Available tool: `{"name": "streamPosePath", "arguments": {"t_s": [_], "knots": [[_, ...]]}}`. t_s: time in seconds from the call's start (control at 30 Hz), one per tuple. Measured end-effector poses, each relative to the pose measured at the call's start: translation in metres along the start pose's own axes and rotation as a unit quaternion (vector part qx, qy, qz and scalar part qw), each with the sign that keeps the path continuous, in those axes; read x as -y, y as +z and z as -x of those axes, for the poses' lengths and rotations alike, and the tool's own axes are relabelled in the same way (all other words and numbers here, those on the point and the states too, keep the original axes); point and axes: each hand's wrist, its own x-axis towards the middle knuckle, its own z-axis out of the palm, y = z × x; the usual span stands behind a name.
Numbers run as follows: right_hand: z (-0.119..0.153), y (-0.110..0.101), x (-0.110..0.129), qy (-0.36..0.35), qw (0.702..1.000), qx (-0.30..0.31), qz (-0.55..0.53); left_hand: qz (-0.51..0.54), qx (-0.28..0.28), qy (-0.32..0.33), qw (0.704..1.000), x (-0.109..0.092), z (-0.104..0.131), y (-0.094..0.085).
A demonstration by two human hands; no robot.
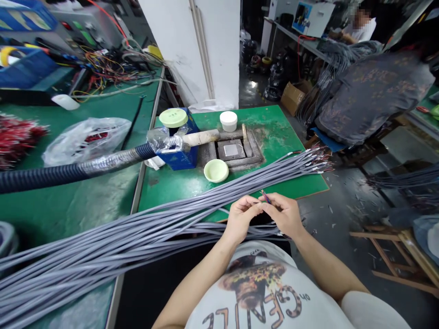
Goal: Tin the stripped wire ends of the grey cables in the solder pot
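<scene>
fingertip handling of thin coloured wires (264,196) is in hand, seemingly calling for a light, steady touch; they poke up between the fingertips, the right hand (285,215) pinching them; the left hand (241,218) meets it, its grip unclear; grey cables (206,199) lie just beyond, across the green surface (283,130)

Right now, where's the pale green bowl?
In the head view, the bowl sits near centre, right of the blue box and just beyond the grey cables.
</scene>
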Motion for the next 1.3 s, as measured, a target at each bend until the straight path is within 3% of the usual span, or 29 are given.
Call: {"name": "streamPosePath", "arguments": {"t_s": [0.27, 0.53, 0.63, 0.7, 0.8, 0.87, 0.93, 1.07, 1.3], "knots": [[-0.016, -0.001, 0.016, -0.085, 0.994, 0.007, 0.074, -0.05, -0.062, 0.105, 0.991, -0.015, 0.006, -0.002], [-0.055, 0.021, 0.031, -0.128, 0.986, 0.065, 0.088, 0.035, -0.086, 0.1, 0.991, -0.008, 0.001, -0.017], [-0.084, 0.032, 0.041, -0.14, 0.975, 0.114, 0.127, -0.043, -0.081, 0.114, 0.989, -0.021, 0.005, -0.033], [-0.107, 0.04, 0.048, -0.15, 0.964, 0.148, 0.163, -0.159, -0.1, 0.171, 0.967, -0.032, 0.011, -0.047], [-0.142, 0.057, 0.054, -0.161, 0.94, 0.188, 0.236, -0.319, -0.153, 0.293, 0.888, -0.042, 0.019, -0.07], [-0.162, 0.071, 0.055, -0.164, 0.918, 0.217, 0.289, -0.373, -0.167, 0.347, 0.844, -0.043, 0.021, -0.083], [-0.178, 0.086, 0.054, -0.165, 0.893, 0.243, 0.34, -0.408, -0.158, 0.373, 0.818, -0.039, 0.02, -0.093], [-0.197, 0.111, 0.05, -0.156, 0.84, 0.277, 0.439, -0.481, -0.115, 0.372, 0.786, -0.029, 0.015, -0.104], [-0.202, 0.134, 0.052, -0.152, 0.781, 0.305, 0.524, -0.49, -0.098, 0.375, 0.781, -0.026, 0.015, -0.112]]}}
